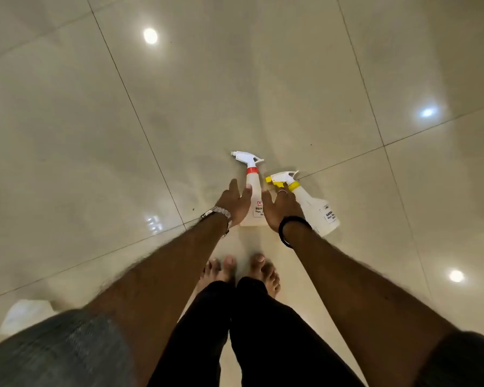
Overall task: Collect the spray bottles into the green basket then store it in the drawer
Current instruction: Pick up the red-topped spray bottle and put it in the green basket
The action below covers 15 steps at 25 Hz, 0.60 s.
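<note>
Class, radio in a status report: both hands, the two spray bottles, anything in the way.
Left hand and right hand open, reaching down. Red-collared bottle and yellow-collared bottle lying on tiled floor, not gripped. No basket or drawer in view. Nothing blocking.

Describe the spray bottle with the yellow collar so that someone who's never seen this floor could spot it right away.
On the glossy cream tiled floor, just ahead of the person's bare feet, two white spray bottles lie side by side. Take the one under the right hand, angled outward: the yellow-collared bottle. Its neighbour, the red-collared bottle, has an all-white nozzle.
</note>
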Each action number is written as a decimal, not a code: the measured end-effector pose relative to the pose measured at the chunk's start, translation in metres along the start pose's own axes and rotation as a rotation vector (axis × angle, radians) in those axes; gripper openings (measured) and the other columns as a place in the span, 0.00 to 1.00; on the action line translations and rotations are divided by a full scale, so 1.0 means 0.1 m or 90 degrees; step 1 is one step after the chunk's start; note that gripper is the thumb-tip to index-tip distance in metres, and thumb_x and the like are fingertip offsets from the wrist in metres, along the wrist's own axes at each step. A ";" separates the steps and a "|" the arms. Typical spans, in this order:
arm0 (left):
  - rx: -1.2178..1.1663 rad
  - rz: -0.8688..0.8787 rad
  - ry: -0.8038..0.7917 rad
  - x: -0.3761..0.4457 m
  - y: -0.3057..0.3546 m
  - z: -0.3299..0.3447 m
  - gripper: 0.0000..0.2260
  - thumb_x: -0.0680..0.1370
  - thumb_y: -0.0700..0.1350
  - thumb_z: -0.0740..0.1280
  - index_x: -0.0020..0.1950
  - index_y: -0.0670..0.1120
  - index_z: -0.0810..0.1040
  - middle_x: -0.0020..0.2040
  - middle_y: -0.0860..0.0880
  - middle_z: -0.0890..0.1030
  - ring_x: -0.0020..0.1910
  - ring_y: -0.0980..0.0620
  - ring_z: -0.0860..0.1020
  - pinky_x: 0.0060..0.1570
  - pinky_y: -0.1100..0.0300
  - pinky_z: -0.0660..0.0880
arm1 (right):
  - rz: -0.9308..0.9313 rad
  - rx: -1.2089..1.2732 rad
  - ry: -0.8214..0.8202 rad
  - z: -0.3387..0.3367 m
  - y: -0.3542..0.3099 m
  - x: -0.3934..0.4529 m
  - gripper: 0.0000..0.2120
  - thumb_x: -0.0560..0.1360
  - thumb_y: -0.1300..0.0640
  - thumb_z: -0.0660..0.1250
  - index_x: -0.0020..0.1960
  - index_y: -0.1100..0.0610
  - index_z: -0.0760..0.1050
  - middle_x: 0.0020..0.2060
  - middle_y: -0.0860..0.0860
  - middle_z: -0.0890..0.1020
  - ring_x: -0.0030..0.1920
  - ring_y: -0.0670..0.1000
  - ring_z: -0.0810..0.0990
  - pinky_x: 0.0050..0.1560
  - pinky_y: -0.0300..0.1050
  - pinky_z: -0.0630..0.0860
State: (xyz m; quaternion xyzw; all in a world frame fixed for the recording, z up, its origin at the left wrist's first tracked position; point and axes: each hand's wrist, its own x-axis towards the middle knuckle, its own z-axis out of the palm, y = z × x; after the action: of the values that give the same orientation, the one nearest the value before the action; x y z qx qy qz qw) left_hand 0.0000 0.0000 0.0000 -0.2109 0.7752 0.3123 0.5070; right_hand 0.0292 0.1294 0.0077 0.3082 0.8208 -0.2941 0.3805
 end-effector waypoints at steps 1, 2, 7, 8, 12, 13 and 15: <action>-0.054 -0.025 -0.021 0.06 0.01 0.03 0.30 0.83 0.63 0.49 0.82 0.51 0.54 0.80 0.42 0.65 0.76 0.38 0.68 0.73 0.43 0.69 | 0.024 0.048 -0.032 0.05 -0.01 0.07 0.33 0.80 0.36 0.51 0.74 0.59 0.67 0.72 0.58 0.71 0.71 0.61 0.70 0.70 0.55 0.68; -0.104 -0.059 -0.050 0.11 0.03 0.06 0.28 0.83 0.63 0.49 0.80 0.52 0.59 0.78 0.43 0.68 0.73 0.39 0.71 0.70 0.40 0.72 | 0.050 0.081 -0.085 0.07 -0.03 0.11 0.33 0.80 0.37 0.51 0.76 0.59 0.64 0.73 0.58 0.70 0.72 0.60 0.69 0.71 0.55 0.68; -0.149 -0.094 -0.075 -0.01 0.02 0.04 0.23 0.83 0.59 0.54 0.73 0.49 0.68 0.70 0.44 0.74 0.65 0.40 0.77 0.60 0.39 0.79 | 0.069 0.129 -0.175 0.09 -0.15 -0.06 0.31 0.81 0.39 0.52 0.80 0.52 0.55 0.75 0.58 0.66 0.72 0.61 0.69 0.71 0.58 0.68; -0.158 -0.094 -0.063 -0.10 0.02 0.00 0.22 0.83 0.59 0.55 0.72 0.47 0.71 0.70 0.43 0.74 0.65 0.39 0.77 0.59 0.40 0.80 | 0.057 0.135 -0.160 0.04 -0.18 -0.16 0.30 0.81 0.40 0.52 0.79 0.52 0.56 0.75 0.59 0.67 0.72 0.61 0.69 0.72 0.57 0.67; -0.184 -0.078 -0.041 -0.77 0.12 -0.34 0.21 0.84 0.56 0.55 0.68 0.45 0.75 0.67 0.42 0.77 0.63 0.39 0.79 0.60 0.40 0.80 | 0.048 0.161 -0.154 -0.27 -0.47 -0.79 0.28 0.82 0.42 0.50 0.79 0.52 0.56 0.76 0.59 0.65 0.73 0.60 0.68 0.74 0.57 0.64; -0.182 -0.062 -0.034 -0.98 0.15 -0.45 0.21 0.84 0.57 0.54 0.69 0.46 0.74 0.67 0.42 0.77 0.63 0.39 0.79 0.60 0.40 0.80 | 0.036 0.175 -0.144 -0.34 -0.56 -0.99 0.28 0.82 0.43 0.49 0.79 0.52 0.56 0.76 0.59 0.65 0.73 0.60 0.68 0.74 0.58 0.65; -0.185 -0.046 -0.023 -1.47 0.22 -0.72 0.22 0.83 0.58 0.53 0.72 0.47 0.69 0.67 0.42 0.77 0.63 0.39 0.79 0.59 0.44 0.79 | 0.007 0.205 -0.126 -0.52 -0.80 -1.43 0.27 0.83 0.43 0.50 0.79 0.53 0.56 0.76 0.59 0.65 0.72 0.61 0.69 0.72 0.59 0.68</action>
State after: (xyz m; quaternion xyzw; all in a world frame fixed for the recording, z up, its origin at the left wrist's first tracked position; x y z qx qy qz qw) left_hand -0.0029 -0.0331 0.1620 -0.3043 0.7046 0.4065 0.4958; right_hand 0.0221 0.0755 0.1714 0.3391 0.7199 -0.4486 0.4068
